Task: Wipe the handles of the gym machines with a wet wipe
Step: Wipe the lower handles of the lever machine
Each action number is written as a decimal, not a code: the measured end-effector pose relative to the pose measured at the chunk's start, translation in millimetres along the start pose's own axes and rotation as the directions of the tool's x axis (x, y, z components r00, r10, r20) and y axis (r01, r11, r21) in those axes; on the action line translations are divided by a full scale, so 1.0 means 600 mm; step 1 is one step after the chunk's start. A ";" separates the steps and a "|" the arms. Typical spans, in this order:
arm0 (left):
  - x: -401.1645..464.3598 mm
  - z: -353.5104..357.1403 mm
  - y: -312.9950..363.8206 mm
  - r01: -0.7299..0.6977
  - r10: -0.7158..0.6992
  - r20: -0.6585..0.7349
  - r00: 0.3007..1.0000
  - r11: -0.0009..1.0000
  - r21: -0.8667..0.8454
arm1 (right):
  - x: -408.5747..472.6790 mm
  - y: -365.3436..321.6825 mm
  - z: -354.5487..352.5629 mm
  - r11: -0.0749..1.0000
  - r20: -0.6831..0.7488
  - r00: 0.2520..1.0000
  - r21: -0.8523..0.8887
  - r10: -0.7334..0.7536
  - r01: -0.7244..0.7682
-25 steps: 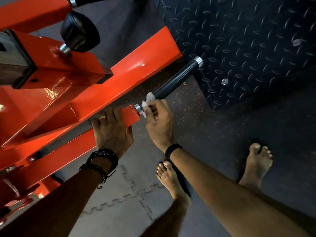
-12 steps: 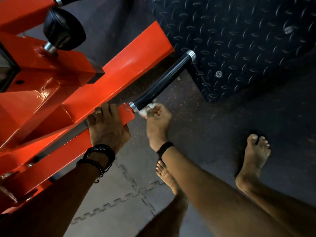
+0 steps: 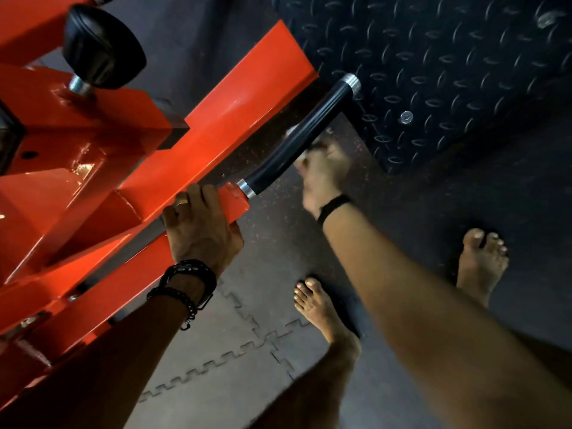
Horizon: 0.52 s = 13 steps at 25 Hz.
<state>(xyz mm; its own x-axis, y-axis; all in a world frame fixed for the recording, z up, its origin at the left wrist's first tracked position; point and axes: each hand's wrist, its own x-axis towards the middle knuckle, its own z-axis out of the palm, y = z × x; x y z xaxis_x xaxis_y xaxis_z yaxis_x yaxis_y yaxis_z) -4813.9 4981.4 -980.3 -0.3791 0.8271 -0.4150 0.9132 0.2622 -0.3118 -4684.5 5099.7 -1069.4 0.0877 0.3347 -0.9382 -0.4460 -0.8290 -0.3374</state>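
Our left hand [image 3: 201, 230] grips the orange arm [image 3: 198, 156] beside the black handle [image 3: 297, 140]; our blurred right hand [image 3: 325, 171] holds a wet wipe [image 3: 299, 162] against the handle's underside.

left hand [image 3: 201, 230] grips the end of the orange machine arm [image 3: 229, 119]. right hand [image 3: 325, 171], blurred, holds a white wet wipe [image 3: 298, 164] against the middle of the black handle [image 3: 297, 137]. bare feet on dark rubber floor mats [image 3: 235, 342].
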 end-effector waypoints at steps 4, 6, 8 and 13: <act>-0.001 -0.007 0.001 -0.006 0.005 -0.035 0.999 1.000 -0.020 | -0.066 0.085 -0.005 0.946 0.267 0.928 0.121 0.260 -0.300; -0.002 -0.008 0.000 -0.007 0.006 -0.042 0.999 1.000 -0.029 | -0.013 0.044 -0.006 0.944 0.243 0.947 0.204 0.208 -0.260; -0.002 -0.007 0.002 -0.001 -0.001 -0.034 0.999 0.999 -0.042 | 0.056 -0.024 -0.004 0.929 0.188 0.973 0.318 0.134 -0.190; -0.003 -0.007 0.001 -0.003 0.002 -0.023 1.000 0.999 -0.046 | 0.048 -0.049 -0.010 0.938 0.290 0.947 0.268 0.139 -0.220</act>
<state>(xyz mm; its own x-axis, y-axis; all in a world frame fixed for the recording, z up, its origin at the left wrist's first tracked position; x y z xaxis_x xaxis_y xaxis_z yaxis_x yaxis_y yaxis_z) -4812.1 4982.4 -976.2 -0.3736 0.8387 -0.3962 0.9203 0.2819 -0.2711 -4663.5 5130.8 -1087.2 -0.2375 0.3313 -0.9131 -0.6760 -0.7315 -0.0896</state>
